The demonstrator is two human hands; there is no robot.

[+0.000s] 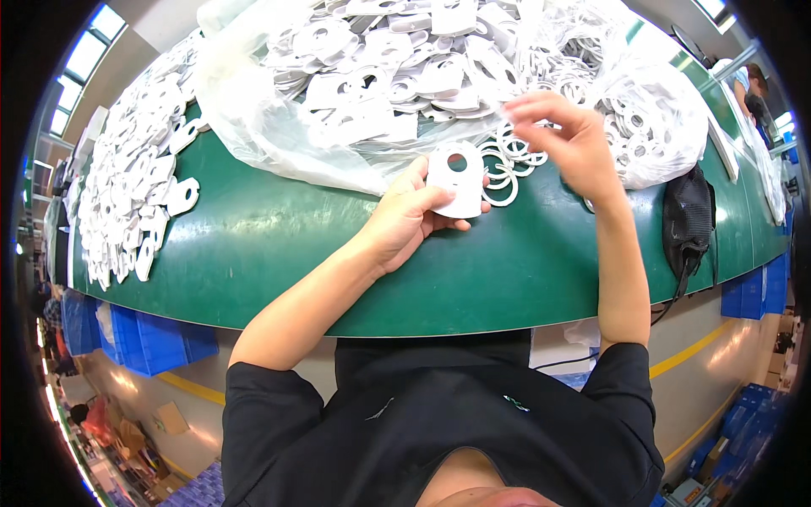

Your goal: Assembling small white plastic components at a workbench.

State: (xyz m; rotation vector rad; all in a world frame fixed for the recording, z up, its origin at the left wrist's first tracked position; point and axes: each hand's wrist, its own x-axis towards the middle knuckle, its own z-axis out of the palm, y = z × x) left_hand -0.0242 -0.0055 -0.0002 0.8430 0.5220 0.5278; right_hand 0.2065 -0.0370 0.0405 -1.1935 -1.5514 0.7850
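Observation:
My left hand (410, 207) is closed around a flat white plastic housing (460, 198), rounded at the top with a large round hole. The thumb lies on its front and fingertips show past its right edge. Up and to the right of it, my right hand (570, 144) is raised over loose white rings (504, 190), its bent fingers and thumb apart and slightly blurred. I see nothing between them. Just beyond my hands, a heap of similar white housings (372, 80) lies on clear plastic sheeting (262, 139).
More white housings (127, 198) are piled on the left of the green table (422, 296). A clear bag of white rings (655, 127) sits at the right, beside a black mesh pouch (688, 215). Blue bins (156, 342) stand below the table's left edge.

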